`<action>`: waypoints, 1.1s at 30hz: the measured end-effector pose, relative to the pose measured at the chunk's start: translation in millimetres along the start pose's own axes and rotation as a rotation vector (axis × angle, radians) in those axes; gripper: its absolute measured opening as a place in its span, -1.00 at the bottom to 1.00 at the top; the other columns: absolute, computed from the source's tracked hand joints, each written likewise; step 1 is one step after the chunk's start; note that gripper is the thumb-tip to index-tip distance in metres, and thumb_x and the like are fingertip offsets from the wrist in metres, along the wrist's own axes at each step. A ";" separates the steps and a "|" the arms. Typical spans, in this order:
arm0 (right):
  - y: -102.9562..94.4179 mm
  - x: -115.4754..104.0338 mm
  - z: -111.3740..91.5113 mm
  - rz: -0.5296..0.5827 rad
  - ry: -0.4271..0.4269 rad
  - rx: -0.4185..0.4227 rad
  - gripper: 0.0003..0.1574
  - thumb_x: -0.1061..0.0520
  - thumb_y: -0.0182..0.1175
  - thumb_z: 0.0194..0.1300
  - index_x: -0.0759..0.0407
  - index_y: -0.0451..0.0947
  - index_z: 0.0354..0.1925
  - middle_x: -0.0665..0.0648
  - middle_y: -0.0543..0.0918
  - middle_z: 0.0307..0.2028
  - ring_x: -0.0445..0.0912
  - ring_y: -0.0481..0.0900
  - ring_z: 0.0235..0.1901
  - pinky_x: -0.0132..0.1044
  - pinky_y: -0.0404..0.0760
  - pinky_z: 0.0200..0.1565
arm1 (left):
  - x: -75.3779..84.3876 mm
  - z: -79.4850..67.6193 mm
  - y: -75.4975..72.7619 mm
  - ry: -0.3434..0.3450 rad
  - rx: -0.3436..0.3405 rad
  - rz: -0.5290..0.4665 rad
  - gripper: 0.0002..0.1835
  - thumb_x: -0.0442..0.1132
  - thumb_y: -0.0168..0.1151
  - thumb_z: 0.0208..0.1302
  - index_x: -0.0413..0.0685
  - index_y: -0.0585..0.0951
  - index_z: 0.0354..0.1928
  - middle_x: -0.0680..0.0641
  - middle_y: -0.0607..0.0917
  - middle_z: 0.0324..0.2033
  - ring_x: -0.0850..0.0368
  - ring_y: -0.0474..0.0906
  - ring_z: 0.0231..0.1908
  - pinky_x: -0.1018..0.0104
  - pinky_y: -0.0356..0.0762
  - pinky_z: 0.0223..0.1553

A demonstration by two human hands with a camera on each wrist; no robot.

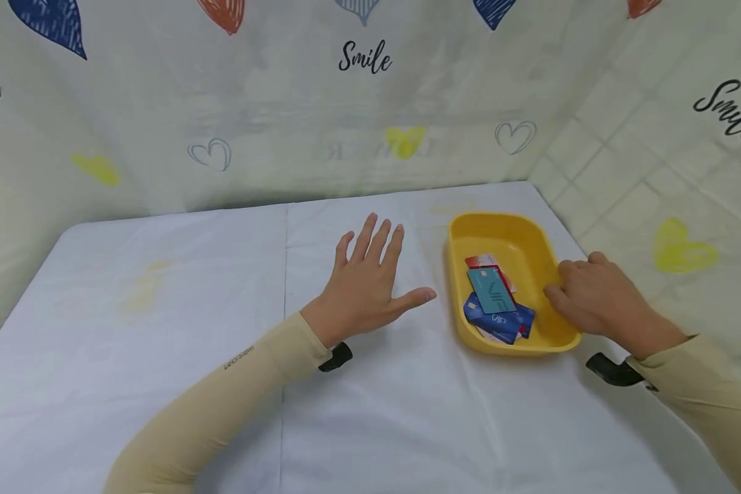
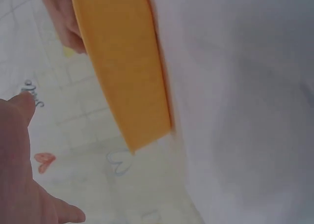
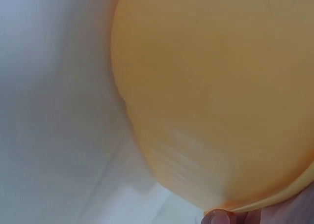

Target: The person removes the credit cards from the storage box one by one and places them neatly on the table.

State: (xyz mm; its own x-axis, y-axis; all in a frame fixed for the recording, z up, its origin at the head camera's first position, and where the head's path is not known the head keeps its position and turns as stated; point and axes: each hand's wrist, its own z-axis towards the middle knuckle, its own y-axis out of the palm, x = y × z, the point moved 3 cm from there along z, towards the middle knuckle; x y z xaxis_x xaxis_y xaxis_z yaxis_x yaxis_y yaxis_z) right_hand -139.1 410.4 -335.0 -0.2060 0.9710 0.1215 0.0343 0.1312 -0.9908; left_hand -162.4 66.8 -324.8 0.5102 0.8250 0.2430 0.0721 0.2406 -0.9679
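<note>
A yellow plastic bin point(image 1: 512, 240) sits on the right side of the table, its outer wall point(image 2: 120, 62) filling the upper middle of the left wrist view. Inside it lies a loose pile of cards: a teal VIP card point(image 1: 490, 289) on top, blue cards point(image 1: 492, 325) below, and a red and white card point(image 1: 480, 261) behind. My right hand point(image 1: 605, 298) grips the bin's right rim with curled fingers; one fingertip point(image 3: 218, 217) shows at the rim in the right wrist view. Left of the bin, my left hand point(image 1: 364, 295) is spread wide, holding nothing and apart from the bin.
A white cloth point(image 1: 179, 343) with a crease down its middle covers the table. Behind stands a pale curtain point(image 1: 284, 103) printed with hearts and the word Smile, and another such curtain point(image 1: 648, 178) runs along the right edge. Dark wrist straps point(image 1: 614, 370) show below the hands.
</note>
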 end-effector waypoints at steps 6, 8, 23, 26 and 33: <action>-1.4 -14.1 -0.2 0.008 0.013 0.009 -0.55 0.07 -0.12 0.43 0.14 0.30 -0.62 0.07 0.33 -0.64 -0.05 0.26 -0.56 -0.15 0.10 -0.20 | 14.7 7.0 9.7 0.017 -0.037 -0.016 0.15 0.61 -0.16 0.30 0.00 -0.08 0.67 -0.14 -0.01 0.67 -0.09 -0.40 0.70 -0.23 -0.26 0.60; -1.5 -18.5 -0.4 0.000 0.008 0.016 -0.55 0.07 -0.10 0.42 0.13 0.31 -0.63 0.07 0.33 -0.63 -0.05 0.26 -0.57 -0.16 0.10 -0.21 | 19.3 9.3 11.2 0.013 -0.040 -0.019 0.15 0.62 -0.17 0.29 0.00 -0.06 0.67 -0.15 0.00 0.67 -0.10 -0.37 0.70 -0.22 -0.26 0.60; -0.7 -36.8 -1.7 0.019 0.019 0.045 -0.60 0.08 -0.08 0.40 0.17 0.32 -0.58 0.08 0.32 -0.65 -0.02 0.26 -0.53 -0.15 0.11 -0.21 | 32.8 22.3 18.5 -0.023 -0.024 0.047 0.13 0.62 -0.22 0.32 -0.14 0.11 0.61 -0.19 0.21 0.60 -0.15 -0.15 0.68 -0.20 -0.11 0.59; -1.2 -41.1 -1.6 0.035 0.024 0.055 -0.61 0.08 -0.08 0.39 0.17 0.32 -0.58 0.08 0.32 -0.66 -0.01 0.27 -0.51 -0.16 0.12 -0.20 | 31.0 24.4 21.4 -0.018 0.016 0.083 0.11 0.61 -0.23 0.33 -0.23 0.25 0.52 -0.23 0.34 0.51 -0.20 -0.05 0.66 -0.22 -0.02 0.56; -1.8 -52.6 -0.4 0.063 0.015 0.061 -0.61 0.08 -0.08 0.39 0.15 0.31 -0.59 0.07 0.30 -0.66 -0.02 0.26 -0.50 -0.16 0.11 -0.20 | 25.7 25.8 26.6 -0.027 0.085 0.138 -0.01 0.58 -0.18 0.34 -0.29 0.51 0.16 -0.26 0.56 0.28 -0.28 0.10 0.61 -0.23 0.09 0.52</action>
State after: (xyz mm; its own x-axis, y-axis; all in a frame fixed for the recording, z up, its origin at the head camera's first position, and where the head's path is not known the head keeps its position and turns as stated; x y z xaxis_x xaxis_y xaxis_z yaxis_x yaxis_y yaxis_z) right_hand -127.9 359.1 -339.5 -0.1904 0.9799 0.0591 -0.0133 0.0576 -0.9982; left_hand -169.5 107.5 -342.7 0.4872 0.8662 0.1111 -0.0707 0.1659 -0.9836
